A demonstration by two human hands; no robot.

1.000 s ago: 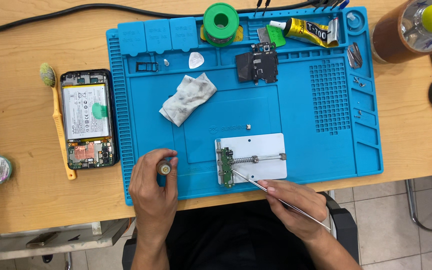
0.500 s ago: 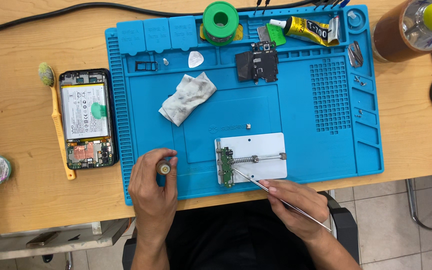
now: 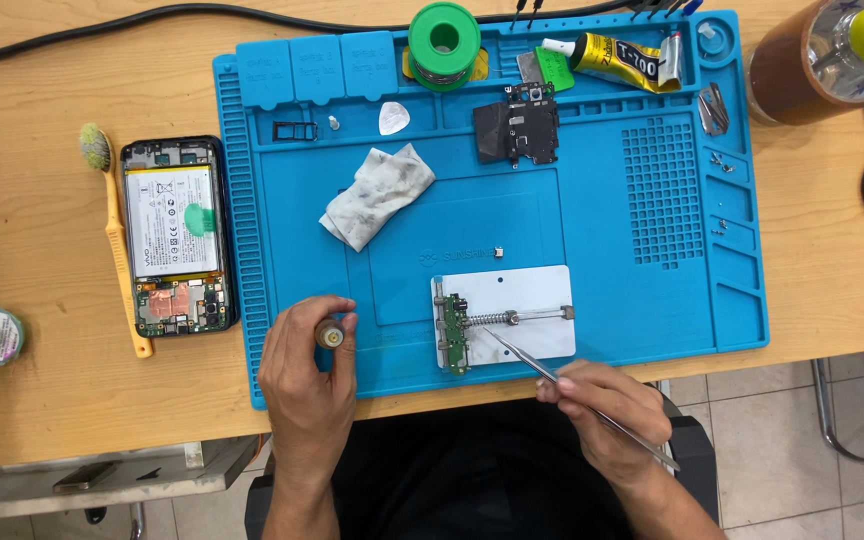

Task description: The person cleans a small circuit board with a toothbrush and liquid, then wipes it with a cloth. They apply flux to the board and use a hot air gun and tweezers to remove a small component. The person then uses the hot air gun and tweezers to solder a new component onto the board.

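Head view: right hand (image 3: 607, 405) grip pinches tweezers (image 3: 552, 375), tips on the clamped green board (image 3: 451, 335); left hand (image 3: 307, 365) clenches a small jar (image 3: 330, 333).

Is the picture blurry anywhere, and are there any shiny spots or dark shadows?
Head view: sharp nearly everywhere, light even and soft. The blue mat shows no strong glare; the tweezers in the right hand gleam a little. Faint shadows lie under the left hand and the rag. The table edges bend slightly, as a wide lens does.
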